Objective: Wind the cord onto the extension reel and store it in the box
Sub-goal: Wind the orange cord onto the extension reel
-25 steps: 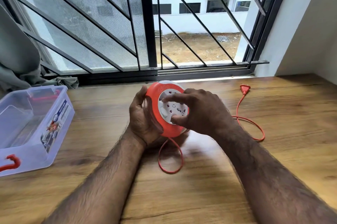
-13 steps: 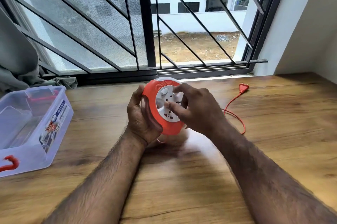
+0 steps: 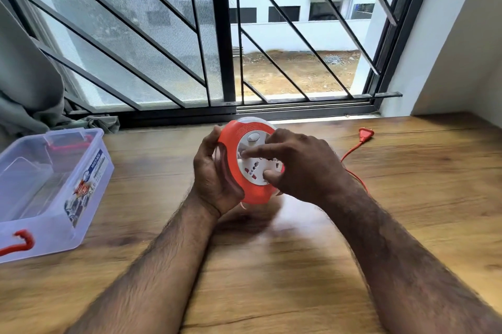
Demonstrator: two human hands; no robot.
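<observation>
A: Reel position?
B: Round orange plastic extension reel with white socket face [image 3: 251,162], held on edge just above the wooden table [image 3: 407,197], directly in front of the black barred window [image 3: 222,34].
A: Hands?
B: Left hand [image 3: 212,178] curls round the reel's left rim, thumb on top. Right hand [image 3: 298,165] presses its forefinger and thumb tip onto the white face, fingers bent.
A: Cord?
B: Thin orange cord [image 3: 350,155] runs right of the reel to an orange plug [image 3: 366,134] lying on the table.
A: Box?
B: Clear plastic storage box with red latches [image 3: 51,189], open, well left of the reel, at the table's edge.
</observation>
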